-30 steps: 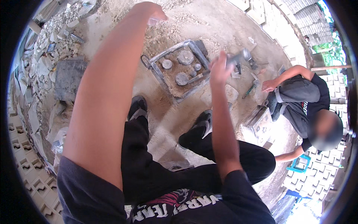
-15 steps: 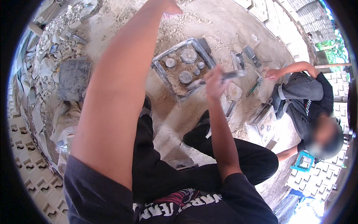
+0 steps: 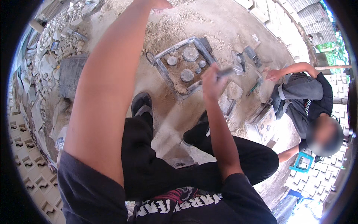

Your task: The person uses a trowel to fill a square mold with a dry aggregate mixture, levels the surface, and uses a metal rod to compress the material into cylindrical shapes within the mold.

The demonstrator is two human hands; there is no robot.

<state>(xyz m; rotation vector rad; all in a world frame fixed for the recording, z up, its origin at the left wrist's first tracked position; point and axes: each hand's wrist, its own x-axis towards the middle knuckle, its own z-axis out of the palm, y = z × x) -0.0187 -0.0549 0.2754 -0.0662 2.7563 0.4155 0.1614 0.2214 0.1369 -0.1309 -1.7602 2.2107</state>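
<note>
My right hand [image 3: 212, 85] is closed round a grey metal hand tool [image 3: 225, 71], whose kind is lost in motion blur. It hangs over the near right corner of a square metal moulding frame [image 3: 166, 76]. Sand [image 3: 179, 70] fills the frame, with several round grey discs set in it; the largest disc [image 3: 190, 54] lies toward the far side. My left arm stretches far forward on the left, and my left hand [image 3: 160, 4] is cut off by the top edge, its fingers mostly hidden.
Broken rubble [image 3: 56, 52] and a dark slab [image 3: 72, 76] lie at left. Small tools [image 3: 253, 56] lie right of the frame. A person [image 3: 302, 89] crouches at right beside a pale box [image 3: 261, 123]. A turquoise stool [image 3: 302, 162] stands behind them.
My left arm has swung a little left, uncovering my left foot and a ring handle on the frame's left corner. My right hand and its tool have shifted slightly left and turned.
</note>
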